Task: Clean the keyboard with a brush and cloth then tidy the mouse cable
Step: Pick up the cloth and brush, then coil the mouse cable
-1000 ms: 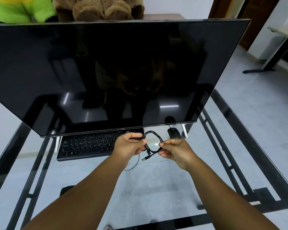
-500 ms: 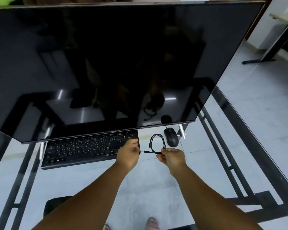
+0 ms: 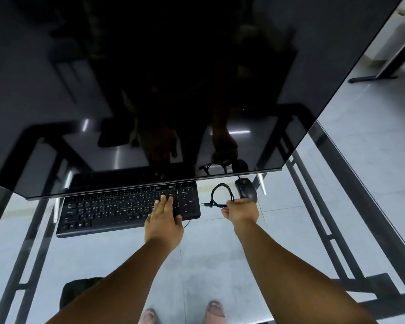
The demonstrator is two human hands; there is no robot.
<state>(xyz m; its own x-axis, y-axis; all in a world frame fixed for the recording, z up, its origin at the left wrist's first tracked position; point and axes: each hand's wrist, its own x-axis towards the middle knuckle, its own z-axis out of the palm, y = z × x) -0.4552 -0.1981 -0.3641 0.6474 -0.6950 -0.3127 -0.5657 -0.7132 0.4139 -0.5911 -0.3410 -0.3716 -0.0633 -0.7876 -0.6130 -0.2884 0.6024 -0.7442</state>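
1. The right hand [image 3: 241, 211] pinches the coiled mouse cable [image 3: 221, 195] at the base of its loops, fingers curled round the bundle. In my judgement it grips there so the coil cannot spring apart while it is set down.
2. The cable lies on the glass worktop [image 3: 220, 253] between the keyboard [image 3: 108, 211] and the mouse [image 3: 246, 189], its plug end poking out toward the keyboard. Parking it just beside the mouse keeps the bundle close to the device it belongs to.
3. The left hand [image 3: 164, 220] rests flat on the right part of the keyboard, fingers straight and holding nothing; it probably steadies or nudges the board into line.
4. The keyboard sits under the lower edge of the large dark monitor [image 3: 150, 78], partly tucked beneath it.
5. No brush or cloth is in view, so the cleaning looks finished and the tidying nearly so.
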